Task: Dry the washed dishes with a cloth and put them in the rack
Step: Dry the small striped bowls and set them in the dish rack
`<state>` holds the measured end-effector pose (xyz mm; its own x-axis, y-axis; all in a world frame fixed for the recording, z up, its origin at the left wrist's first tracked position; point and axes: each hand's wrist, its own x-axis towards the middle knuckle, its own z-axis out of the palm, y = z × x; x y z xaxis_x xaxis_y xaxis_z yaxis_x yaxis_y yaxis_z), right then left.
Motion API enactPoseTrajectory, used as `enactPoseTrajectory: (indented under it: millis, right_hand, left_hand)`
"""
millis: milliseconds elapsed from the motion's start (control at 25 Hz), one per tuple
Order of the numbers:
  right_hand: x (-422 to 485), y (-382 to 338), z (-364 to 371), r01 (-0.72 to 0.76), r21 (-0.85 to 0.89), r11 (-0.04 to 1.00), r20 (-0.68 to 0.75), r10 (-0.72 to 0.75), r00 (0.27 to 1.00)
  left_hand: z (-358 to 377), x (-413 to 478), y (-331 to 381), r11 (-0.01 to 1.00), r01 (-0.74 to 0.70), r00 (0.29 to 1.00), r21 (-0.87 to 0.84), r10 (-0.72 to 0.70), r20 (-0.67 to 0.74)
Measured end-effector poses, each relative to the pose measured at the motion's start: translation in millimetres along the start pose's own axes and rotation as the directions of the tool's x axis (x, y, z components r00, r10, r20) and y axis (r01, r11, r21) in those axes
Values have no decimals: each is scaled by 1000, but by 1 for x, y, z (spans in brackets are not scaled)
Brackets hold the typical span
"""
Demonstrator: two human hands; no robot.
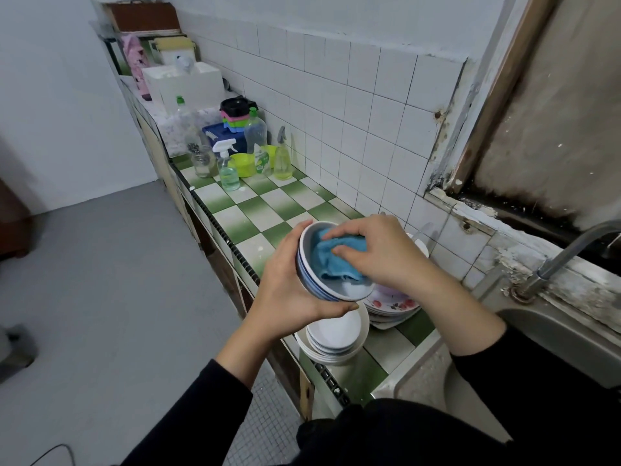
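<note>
Cloth (332, 260) under right fingers (349, 230), inside bowl (311, 280)

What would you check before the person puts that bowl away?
1. Left hand grips the bowl securely: ok.
2. Right hand holds the cloth inside the bowl: ok.
3. Bowl's inside wiped dry: cannot tell.
4. Rack in sight to receive it: not ok, none shows.
5. Stacked bowls below stand level on the counter: ok.
</note>
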<state>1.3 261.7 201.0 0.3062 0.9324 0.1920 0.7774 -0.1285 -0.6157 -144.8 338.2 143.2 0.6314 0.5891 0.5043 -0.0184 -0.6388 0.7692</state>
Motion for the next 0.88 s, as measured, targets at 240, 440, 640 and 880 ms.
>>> enactPoseTrajectory:
  millis: [240, 440, 640, 880]
  right_hand:
    - [-8, 6, -14, 69, 388, 919, 276, -188, 943]
    - [11, 17, -29, 500, -289, 817, 247, -441, 863]
    - [14, 17, -19, 680, -206, 704, 142, -666, 733]
    - [10, 6, -40, 199, -37, 979, 320, -177, 931]
  left_hand:
    - [-6, 6, -1, 999, -6, 1000, 38, 5, 15]
    - [-4, 9, 5, 997, 59, 998, -42, -59, 17]
    - [-15, 11, 7, 996, 20, 1000, -90, -18, 25]
    - [-13, 8, 3, 996, 47, 999, -75, -49, -15]
